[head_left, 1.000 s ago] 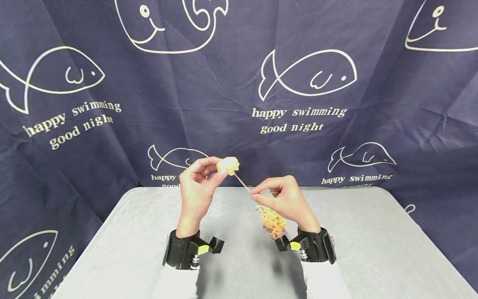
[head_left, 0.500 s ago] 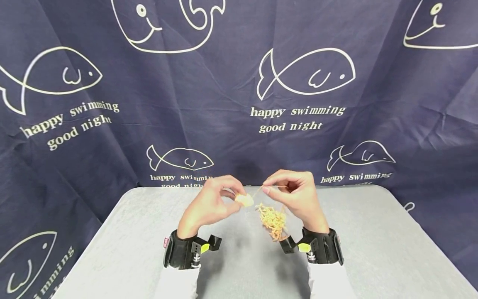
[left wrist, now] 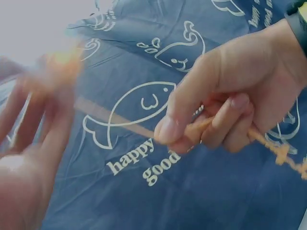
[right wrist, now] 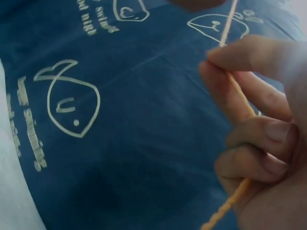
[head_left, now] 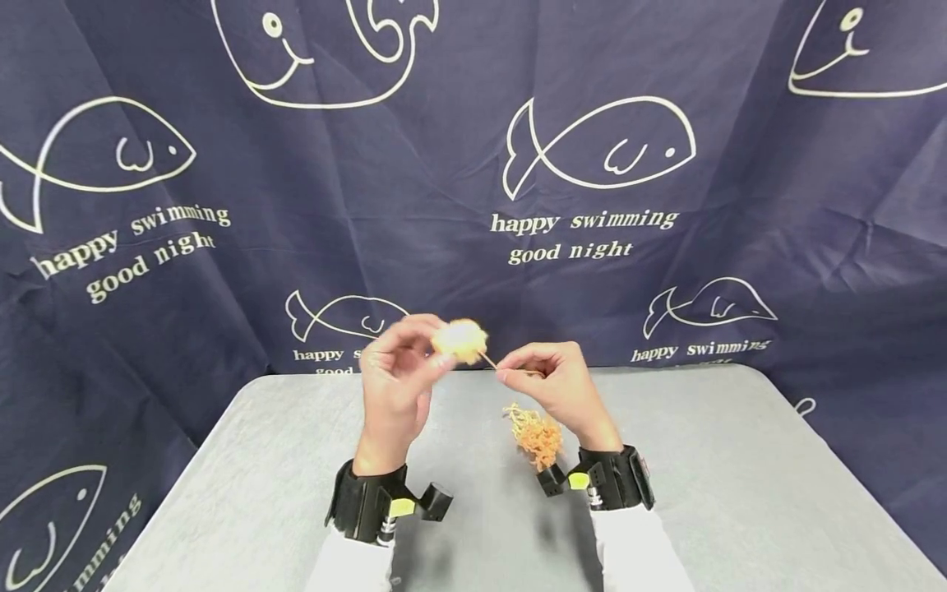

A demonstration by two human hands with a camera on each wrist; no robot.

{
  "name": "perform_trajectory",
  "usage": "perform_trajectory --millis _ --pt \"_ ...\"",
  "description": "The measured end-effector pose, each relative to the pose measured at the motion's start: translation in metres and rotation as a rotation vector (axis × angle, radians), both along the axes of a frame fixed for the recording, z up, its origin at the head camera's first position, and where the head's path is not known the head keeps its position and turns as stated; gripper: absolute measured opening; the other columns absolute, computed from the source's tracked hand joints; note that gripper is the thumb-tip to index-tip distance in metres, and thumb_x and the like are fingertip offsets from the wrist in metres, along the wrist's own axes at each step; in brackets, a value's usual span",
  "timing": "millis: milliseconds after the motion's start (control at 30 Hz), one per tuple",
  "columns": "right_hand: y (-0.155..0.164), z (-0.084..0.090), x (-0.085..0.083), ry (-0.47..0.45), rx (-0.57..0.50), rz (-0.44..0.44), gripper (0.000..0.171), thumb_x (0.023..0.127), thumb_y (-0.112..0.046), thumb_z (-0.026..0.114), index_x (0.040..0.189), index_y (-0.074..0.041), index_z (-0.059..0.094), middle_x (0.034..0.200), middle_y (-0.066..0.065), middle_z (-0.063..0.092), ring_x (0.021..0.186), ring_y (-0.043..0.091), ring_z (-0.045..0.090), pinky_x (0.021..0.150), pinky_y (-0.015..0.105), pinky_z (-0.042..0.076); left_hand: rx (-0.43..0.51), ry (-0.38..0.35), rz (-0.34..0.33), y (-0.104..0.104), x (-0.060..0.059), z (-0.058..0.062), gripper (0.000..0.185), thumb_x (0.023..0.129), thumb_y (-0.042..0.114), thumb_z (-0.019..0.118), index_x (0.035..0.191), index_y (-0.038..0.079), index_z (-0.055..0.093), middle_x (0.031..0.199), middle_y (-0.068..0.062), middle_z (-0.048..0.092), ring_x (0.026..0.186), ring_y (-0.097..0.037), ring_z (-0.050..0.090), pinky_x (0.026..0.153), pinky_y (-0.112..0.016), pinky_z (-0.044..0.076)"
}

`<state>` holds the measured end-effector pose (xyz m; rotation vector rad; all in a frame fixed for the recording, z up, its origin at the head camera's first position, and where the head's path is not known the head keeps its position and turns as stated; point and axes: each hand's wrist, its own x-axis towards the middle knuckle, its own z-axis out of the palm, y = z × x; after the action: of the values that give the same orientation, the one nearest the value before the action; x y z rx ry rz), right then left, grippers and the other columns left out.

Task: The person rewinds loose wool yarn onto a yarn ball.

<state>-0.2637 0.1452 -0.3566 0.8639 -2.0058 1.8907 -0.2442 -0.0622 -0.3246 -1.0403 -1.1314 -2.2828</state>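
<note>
Thumb and fingers of my left hand [head_left: 392, 382] hold a small pale-yellow ball of yarn [head_left: 460, 339] above the far part of the table. In the left wrist view the ball is blurred by glare. A short taut strand of yarn [head_left: 488, 360] leads from it to my right hand [head_left: 562, 382], which pinches it between thumb and index finger. In the right wrist view the strand [right wrist: 243, 98] runs on through the curled fingers and out below them, where it looks crinkled. A loose heap of crinkly yellow-orange yarn [head_left: 538, 438] lies on the table beneath my right hand.
The grey table [head_left: 259, 485] has rounded far corners. Close behind it hangs a dark blue curtain [head_left: 414, 205] printed with white fish and lettering. Black wrist straps with small cameras [head_left: 435, 501] jut inward from both wrists, the right one near the yarn heap.
My left hand dipped toward the table with the ball, then came back up. My right hand shifted right along the strand and returned left, leaving a shorter stretch between the hands.
</note>
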Motion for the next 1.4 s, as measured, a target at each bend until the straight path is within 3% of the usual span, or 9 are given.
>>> perform_trajectory --millis 133,267,367,633,800,933,1167,1300,1400 --pt "0.0 0.006 0.008 0.136 0.21 -0.038 0.013 0.081 0.001 0.08 0.084 -0.012 0.079 0.055 -0.009 0.045 0.044 0.007 0.027 0.04 0.021 0.021 0.097 -0.138 0.257 -0.003 -0.008 -0.003 0.028 0.076 -0.024 0.068 0.097 -0.007 0.071 0.098 -0.013 0.067 0.088 -0.02 0.07 0.076 -0.027 0.061" --pt "0.007 0.014 0.017 0.199 0.231 0.015 0.022 0.079 0.004 0.077 0.083 -0.018 0.077 0.064 -0.009 0.058 0.045 0.007 0.029 0.04 0.022 0.021 -0.229 -0.077 0.589 -0.012 -0.016 -0.01 0.024 0.073 -0.021 0.073 0.093 -0.009 0.07 0.096 -0.014 0.065 0.087 -0.02 0.068 0.074 -0.027 0.062" --pt "0.012 0.018 0.02 0.177 0.05 0.127 0.023 0.078 0.01 0.075 0.084 -0.011 0.076 0.072 -0.003 0.065 0.049 0.005 0.038 0.041 0.017 0.028 -0.555 0.034 0.674 -0.018 -0.017 -0.015 0.023 0.071 -0.018 0.072 0.088 -0.003 0.072 0.093 -0.011 0.065 0.083 -0.019 0.066 0.071 -0.027 0.061" --pt "0.013 0.016 0.011 -0.025 -0.596 0.227 0.028 0.088 0.017 0.056 0.088 -0.004 0.075 0.075 0.003 0.067 0.048 0.005 0.035 0.046 0.02 0.02 -1.115 0.12 0.03 -0.021 -0.007 -0.015 0.025 0.071 -0.01 0.075 0.085 0.01 0.071 0.088 0.003 0.066 0.084 -0.01 0.063 0.073 -0.029 0.061" --pt "0.011 0.01 0.002 -0.144 -0.585 -0.03 0.023 0.089 0.013 0.063 0.087 -0.006 0.076 0.073 0.001 0.069 0.045 0.004 0.032 0.046 0.023 0.015 -0.84 0.151 -0.385 -0.024 -0.004 -0.011 0.024 0.075 -0.013 0.077 0.092 0.003 0.069 0.095 -0.009 0.065 0.092 -0.02 0.061 0.078 -0.043 0.062" --pt "0.012 0.004 -0.003 -0.099 -0.242 -0.19 0.013 0.083 0.008 0.076 0.085 -0.005 0.077 0.076 0.004 0.071 0.054 0.006 0.048 0.048 0.018 0.035 -0.415 0.167 -0.434 -0.022 -0.005 -0.008 0.022 0.078 -0.011 0.077 0.094 0.002 0.068 0.101 -0.01 0.065 0.096 -0.024 0.063 0.082 -0.038 0.061" --pt "0.019 0.008 0.008 0.114 0.463 -0.127 0.023 0.076 0.001 0.075 0.077 -0.022 0.076 0.067 -0.013 0.062 0.052 0.007 0.044 0.048 0.02 0.036 0.079 -0.173 0.015 -0.014 -0.01 -0.006 0.036 0.076 -0.026 0.056 0.095 0.0 0.072 0.097 -0.008 0.067 0.088 -0.019 0.068 0.076 -0.028 0.061" --pt "0.027 0.013 0.014 0.121 0.475 0.036 0.025 0.074 0.004 0.072 0.077 -0.021 0.075 0.063 -0.014 0.054 0.054 0.005 0.043 0.048 0.02 0.034 -0.187 -0.2 0.497 -0.014 -0.02 -0.014 0.024 0.073 -0.02 0.073 0.092 -0.006 0.072 0.092 -0.007 0.069 0.082 -0.017 0.069 0.071 -0.027 0.062" --pt "0.032 0.013 0.014 0.122 0.224 0.164 0.026 0.075 0.012 0.071 0.08 -0.013 0.075 0.068 -0.006 0.06 0.058 0.006 0.048 0.048 0.018 0.037 -0.547 -0.159 0.771 -0.017 -0.022 -0.021 0.019 0.07 -0.01 0.08 0.086 -0.001 0.073 0.087 -0.006 0.067 0.074 -0.017 0.066 0.072 -0.029 0.061"
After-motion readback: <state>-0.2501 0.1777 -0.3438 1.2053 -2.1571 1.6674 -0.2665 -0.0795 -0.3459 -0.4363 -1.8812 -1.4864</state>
